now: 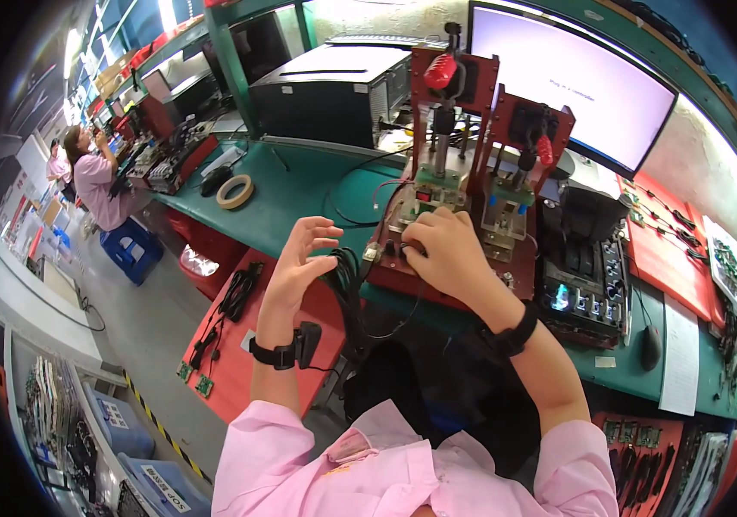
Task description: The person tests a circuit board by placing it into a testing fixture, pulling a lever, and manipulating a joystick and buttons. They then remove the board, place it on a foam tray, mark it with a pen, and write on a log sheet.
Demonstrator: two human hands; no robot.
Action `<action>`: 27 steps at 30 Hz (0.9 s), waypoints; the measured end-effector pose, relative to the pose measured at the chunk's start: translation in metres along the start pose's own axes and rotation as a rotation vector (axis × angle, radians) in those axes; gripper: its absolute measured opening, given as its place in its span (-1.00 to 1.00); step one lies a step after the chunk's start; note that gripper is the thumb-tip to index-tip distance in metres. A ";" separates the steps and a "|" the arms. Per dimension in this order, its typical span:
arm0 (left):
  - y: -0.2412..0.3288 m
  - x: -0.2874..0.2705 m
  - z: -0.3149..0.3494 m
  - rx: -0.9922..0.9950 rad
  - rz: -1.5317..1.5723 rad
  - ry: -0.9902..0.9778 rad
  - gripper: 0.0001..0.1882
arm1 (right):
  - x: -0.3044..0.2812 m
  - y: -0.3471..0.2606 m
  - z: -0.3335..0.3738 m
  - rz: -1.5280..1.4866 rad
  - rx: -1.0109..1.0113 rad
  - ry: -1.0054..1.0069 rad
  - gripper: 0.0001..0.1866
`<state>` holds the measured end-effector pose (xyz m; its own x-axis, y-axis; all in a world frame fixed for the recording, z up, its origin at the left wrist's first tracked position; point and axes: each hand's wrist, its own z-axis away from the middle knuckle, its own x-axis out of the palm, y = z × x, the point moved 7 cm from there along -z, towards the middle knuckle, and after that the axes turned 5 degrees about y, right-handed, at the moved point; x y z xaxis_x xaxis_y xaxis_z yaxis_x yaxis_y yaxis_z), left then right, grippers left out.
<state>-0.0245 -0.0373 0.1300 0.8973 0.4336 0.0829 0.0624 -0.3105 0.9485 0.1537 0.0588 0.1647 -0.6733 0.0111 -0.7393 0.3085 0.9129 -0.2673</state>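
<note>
My left hand [297,263] is raised at the front edge of the bench, fingers curved and apart. Just past its thumb hangs a looped bundle of black cable [348,274]; I see no firm grip on it. My right hand [448,252] rests over the front left of a dark red test fixture [519,269], its fingers curled down; what they pinch is hidden beneath them. Two upright clamps with red handles [441,71] stand on the fixture, over clear blocks and metal pins. A small connector [371,252] sits by the fixture's left edge.
Behind stand a lit monitor [575,82] and a black computer case [325,99]. A control box [582,267] and mouse [650,347] are at right. Tape [235,192] lies on the green bench [282,185]. A red board [222,345] carries cables and circuit boards. Another person [97,185] works far left.
</note>
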 end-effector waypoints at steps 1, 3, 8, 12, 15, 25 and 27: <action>0.003 0.006 -0.004 0.004 0.004 -0.013 -0.58 | 0.004 0.000 -0.001 0.046 -0.004 -0.037 -0.91; 0.016 0.038 -0.011 0.223 -0.538 -0.195 -0.65 | 0.010 0.004 0.000 0.081 0.010 -0.042 -0.90; 0.010 0.072 -0.030 0.288 -0.948 -0.326 -0.78 | 0.017 0.003 0.000 0.150 0.023 -0.027 -0.87; 0.010 0.087 -0.038 0.315 -1.040 -0.397 -0.83 | 0.024 0.004 -0.001 0.112 0.031 0.015 -0.87; 0.010 0.095 -0.043 0.338 -1.049 -0.377 -0.84 | 0.023 0.002 -0.001 0.133 -0.009 0.004 -0.89; 0.004 0.096 -0.047 0.322 -0.843 -0.412 -0.82 | 0.027 0.004 -0.001 0.154 0.031 0.011 -0.88; 0.009 0.095 -0.046 0.379 -0.924 -0.335 -0.85 | 0.024 0.003 -0.001 0.209 0.005 0.060 -0.87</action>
<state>0.0414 0.0405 0.1608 0.5020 0.3983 -0.7677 0.8647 -0.2478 0.4369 0.1378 0.0620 0.1466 -0.6328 0.2242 -0.7412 0.4491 0.8860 -0.1155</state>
